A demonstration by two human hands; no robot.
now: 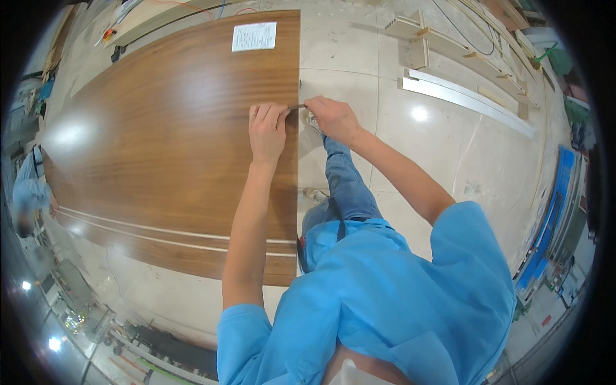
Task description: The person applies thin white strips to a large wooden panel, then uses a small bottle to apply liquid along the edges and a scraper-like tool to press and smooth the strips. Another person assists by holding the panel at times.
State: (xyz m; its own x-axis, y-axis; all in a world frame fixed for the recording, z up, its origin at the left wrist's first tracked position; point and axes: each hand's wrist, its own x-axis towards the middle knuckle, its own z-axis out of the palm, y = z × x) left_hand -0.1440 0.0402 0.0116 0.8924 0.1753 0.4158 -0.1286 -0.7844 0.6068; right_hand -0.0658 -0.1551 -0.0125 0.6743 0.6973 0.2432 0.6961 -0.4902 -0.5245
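Note:
A large brown wood-grain panel (192, 128) lies to my left, its straight right edge running alongside my body. Over that edge a short, thin dark strip (296, 107) spans the gap between my hands; its exact kind is too small to make out. My left hand (266, 131) is above the panel, fingers closed on the strip's left end. Just beyond the edge, my right hand (333, 119) pinches the other end. A white printed sheet (254, 36) lies on the panel's far part. Two long pale strips (173, 233) run across its near part.
Another person in blue (31, 186) stands at the panel's far left end. On the floor to the right lie a silver metal bar (468, 102) and pale wooden pieces (443, 45). Blue-edged material (548, 218) stands farther right. Boards and cords (160, 19) lie beyond the panel.

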